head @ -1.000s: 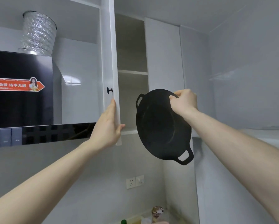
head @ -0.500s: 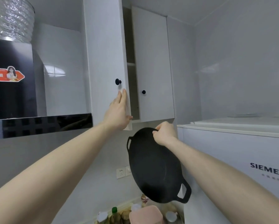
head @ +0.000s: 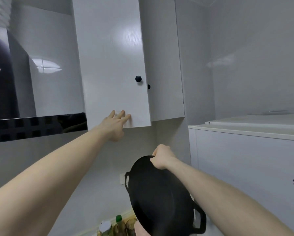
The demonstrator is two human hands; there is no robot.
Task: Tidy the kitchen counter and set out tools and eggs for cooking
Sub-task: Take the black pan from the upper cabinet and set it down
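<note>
A home kitchen: white wall cupboards at top centre, black range hood at left, fridge at right.

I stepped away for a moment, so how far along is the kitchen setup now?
Done: the black pan is out of the wall cabinet, held by its rim in the right hand. In hand: the left hand presses flat on the cabinet door, which looks nearly shut. Left: setting the pan down; no eggs or other tools are in view.
</note>
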